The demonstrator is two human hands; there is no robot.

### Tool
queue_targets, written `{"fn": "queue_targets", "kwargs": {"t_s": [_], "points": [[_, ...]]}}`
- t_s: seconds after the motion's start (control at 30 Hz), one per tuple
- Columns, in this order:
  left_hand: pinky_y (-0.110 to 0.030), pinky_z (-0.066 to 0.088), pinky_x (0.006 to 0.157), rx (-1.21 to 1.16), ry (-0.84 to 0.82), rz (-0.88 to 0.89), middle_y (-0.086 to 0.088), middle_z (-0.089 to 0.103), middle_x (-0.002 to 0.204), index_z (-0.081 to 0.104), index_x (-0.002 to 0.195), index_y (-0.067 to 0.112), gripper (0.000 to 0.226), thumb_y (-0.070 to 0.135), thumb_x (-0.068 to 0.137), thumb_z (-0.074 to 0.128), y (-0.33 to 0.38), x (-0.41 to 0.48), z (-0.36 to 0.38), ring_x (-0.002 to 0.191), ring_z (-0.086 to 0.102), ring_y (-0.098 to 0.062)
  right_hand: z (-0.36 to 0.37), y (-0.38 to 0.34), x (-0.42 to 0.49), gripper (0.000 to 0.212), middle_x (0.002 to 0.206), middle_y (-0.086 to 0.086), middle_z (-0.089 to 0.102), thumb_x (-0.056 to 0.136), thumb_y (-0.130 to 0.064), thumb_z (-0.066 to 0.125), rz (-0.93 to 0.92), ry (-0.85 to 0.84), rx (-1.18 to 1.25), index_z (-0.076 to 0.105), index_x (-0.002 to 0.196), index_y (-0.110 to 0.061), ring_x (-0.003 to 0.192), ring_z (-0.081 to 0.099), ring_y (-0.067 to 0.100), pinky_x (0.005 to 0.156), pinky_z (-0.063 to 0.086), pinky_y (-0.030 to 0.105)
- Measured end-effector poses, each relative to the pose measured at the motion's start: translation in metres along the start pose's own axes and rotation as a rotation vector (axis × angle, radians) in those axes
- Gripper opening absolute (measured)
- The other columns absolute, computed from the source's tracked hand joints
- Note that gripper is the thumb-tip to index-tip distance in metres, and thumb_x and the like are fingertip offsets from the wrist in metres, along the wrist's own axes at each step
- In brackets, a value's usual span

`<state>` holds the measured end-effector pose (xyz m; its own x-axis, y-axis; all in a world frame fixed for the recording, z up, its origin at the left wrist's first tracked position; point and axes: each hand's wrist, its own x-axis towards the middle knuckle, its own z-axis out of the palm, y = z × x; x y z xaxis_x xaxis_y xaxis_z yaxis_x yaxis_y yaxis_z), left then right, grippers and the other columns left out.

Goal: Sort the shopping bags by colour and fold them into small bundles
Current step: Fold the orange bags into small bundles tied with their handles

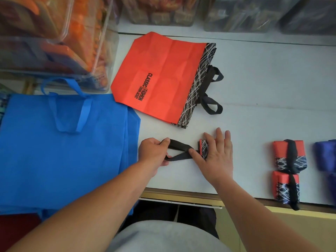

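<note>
Shopping bags lie on the white tabletop (272,84). The one I work on is a small red bundle (202,149), near the front edge of the tabletop. My right grip (216,157) rests flat on it, with the fingers straight and pressing down. The thumb touches the black handle (179,150), which comes out of the bundle toward 9 o'clock. My left grip (154,155) is clamped on the loop of this handle, fingers curled round it.

At 12 o'clock from the bundle a red bag (163,75) lies flat. At 9 o'clock a blue bag (63,151) lies spread out. At 3 o'clock are a far red bundle (281,149) and a near red bundle (281,179), each with a black strap round it. Beyond them a purple bundle (325,155) lies at the edge of the view.
</note>
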<state>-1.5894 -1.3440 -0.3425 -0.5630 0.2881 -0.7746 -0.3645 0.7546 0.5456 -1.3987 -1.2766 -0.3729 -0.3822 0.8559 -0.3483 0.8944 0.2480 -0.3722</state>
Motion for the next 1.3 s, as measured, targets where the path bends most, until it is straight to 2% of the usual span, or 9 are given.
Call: {"fn": "queue_targets", "kwargs": {"t_s": [0.1,0.33,0.47,0.67,0.83,0.93,1.13,1.23,1.3], "points": [[-0.046,0.064,0.071,0.162,0.056,0.15,-0.007,0.07,0.087,0.063,0.092,0.012,0.03,0.038,0.087,0.078,0.0,0.01,-0.002,0.07,0.073,-0.027,0.004,0.004,0.002,0.073,0.171,-0.001,-0.001,0.093,-0.074,0.042,-0.015,0.042,-0.039,0.027,0.155,-0.038,0.154,-0.023,0.018,0.128,-0.001,0.044],[-0.041,0.039,0.112,0.973,-0.246,1.506,-0.001,0.062,0.13,0.068,0.117,0.016,0.033,0.025,0.087,0.077,-0.003,0.014,-0.007,0.124,0.055,-0.023,-0.016,0.034,0.025,0.066,0.17,0.002,0.005,0.097,-0.071,0.038,-0.097,0.065,-0.119,0.032,0.154,-0.037,0.156,-0.013,0.024,0.127,0.006,0.049],[-0.037,0.033,0.116,1.301,-0.299,1.473,0.0,0.058,0.13,0.06,0.129,0.017,0.049,0.039,0.088,0.073,-0.001,0.03,0.004,0.122,0.053,-0.024,-0.018,0.038,0.032,0.066,0.17,0.005,0.002,0.098,-0.068,0.033,-0.122,0.032,-0.193,0.027,0.156,-0.037,0.156,-0.012,0.031,0.126,0.008,0.053],[-0.038,0.04,0.107,1.309,-0.495,1.695,0.003,0.059,0.105,0.065,0.087,0.018,0.018,0.036,0.088,0.067,0.018,0.034,-0.001,0.107,0.052,-0.022,-0.016,0.036,0.034,0.072,0.17,0.011,-0.005,0.098,-0.062,0.042,-0.086,-0.022,-0.203,0.021,0.159,-0.03,0.154,-0.012,0.037,0.123,0.004,0.058],[-0.041,0.051,0.068,0.823,-0.525,1.129,0.003,0.063,0.086,0.06,0.094,0.02,0.015,0.034,0.094,0.066,0.017,0.01,-0.01,0.079,0.057,-0.023,-0.026,0.037,0.035,0.077,0.169,-0.001,-0.019,0.093,-0.075,0.035,-0.061,-0.14,-0.108,0.015,0.159,-0.04,0.153,-0.025,0.025,0.124,-0.008,0.052],[-0.045,0.058,0.076,0.411,-0.546,0.535,-0.007,0.073,0.077,0.06,0.088,0.017,0.017,0.029,0.095,0.069,0.023,0.0,0.0,0.075,0.069,-0.026,-0.033,0.033,0.036,0.095,0.167,-0.009,-0.024,0.075,-0.094,0.019,-0.022,-0.193,-0.007,0.013,0.157,-0.046,0.151,-0.031,0.017,0.123,-0.014,0.048],[-0.033,0.059,0.053,0.074,-0.347,-0.122,-0.007,0.069,0.071,0.063,0.095,0.009,0.025,0.034,0.1,0.063,0.025,-0.026,0.034,0.061,0.063,-0.022,-0.033,0.024,0.029,0.113,0.168,-0.008,-0.021,0.061,-0.105,0.034,-0.003,-0.134,-0.034,0.016,0.155,-0.046,0.151,-0.031,0.019,0.123,-0.015,0.047],[-0.042,0.065,0.063,0.035,-0.281,-0.14,-0.008,0.071,0.082,0.063,0.1,0.01,0.021,0.03,0.096,0.068,0.016,-0.025,0.042,0.069,0.068,-0.023,-0.028,0.022,0.026,0.1,0.169,-0.005,-0.017,0.07,-0.094,0.047,0.009,-0.07,-0.064,0.021,0.154,-0.046,0.153,-0.027,0.022,0.126,-0.009,0.05],[-0.043,0.063,0.078,0.252,-0.207,0.175,-0.002,0.068,0.097,0.06,0.107,0.014,0.032,0.035,0.089,0.076,0.004,-0.016,0.035,0.086,0.068,-0.02,-0.027,0.021,0.027,0.097,0.168,-0.006,-0.018,0.073,-0.092,0.048,0.022,-0.069,-0.082,0.02,0.154,-0.046,0.152,-0.028,0.023,0.126,-0.009,0.049]]}}
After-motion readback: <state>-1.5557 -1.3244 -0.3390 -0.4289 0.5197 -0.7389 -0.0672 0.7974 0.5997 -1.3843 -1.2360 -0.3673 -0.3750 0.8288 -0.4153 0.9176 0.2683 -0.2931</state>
